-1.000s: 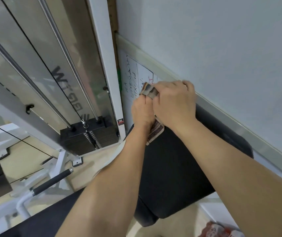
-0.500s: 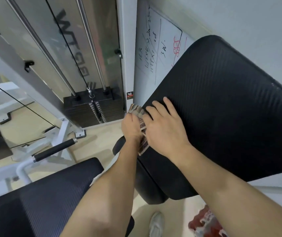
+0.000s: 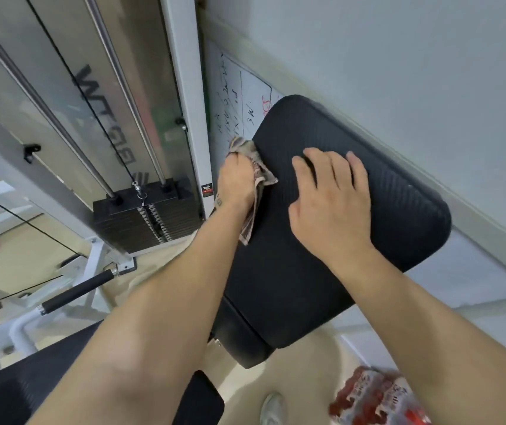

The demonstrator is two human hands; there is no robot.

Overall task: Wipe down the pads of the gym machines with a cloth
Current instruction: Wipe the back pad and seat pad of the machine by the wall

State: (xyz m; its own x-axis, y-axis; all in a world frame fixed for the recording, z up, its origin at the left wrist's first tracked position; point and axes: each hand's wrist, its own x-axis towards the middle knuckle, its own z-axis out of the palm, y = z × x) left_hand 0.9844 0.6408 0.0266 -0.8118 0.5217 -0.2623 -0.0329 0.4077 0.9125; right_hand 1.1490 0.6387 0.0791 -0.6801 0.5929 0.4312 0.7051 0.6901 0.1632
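Note:
A black ribbed back pad (image 3: 399,216) of the gym machine tilts up against the wall. My left hand (image 3: 235,182) grips a crumpled brown-and-beige cloth (image 3: 258,176) at the pad's left edge, with the cloth hanging down along that edge. My right hand (image 3: 333,204) rests flat on the pad's middle, fingers spread and straight. A second black pad, the seat (image 3: 15,384), lies at the lower left under my left forearm.
A black weight stack (image 3: 144,216) with guide rods and cable stands to the left behind a white upright (image 3: 184,87). A black-gripped handle (image 3: 77,291) juts out at lower left. A whiteboard (image 3: 239,96) leans behind the pad. A red-and-white pack (image 3: 377,397) and a shoe (image 3: 271,407) are on the floor.
My right hand has let go of the cloth and moved right onto the middle of the pad. My left hand alone now holds the cloth at the pad's left edge.

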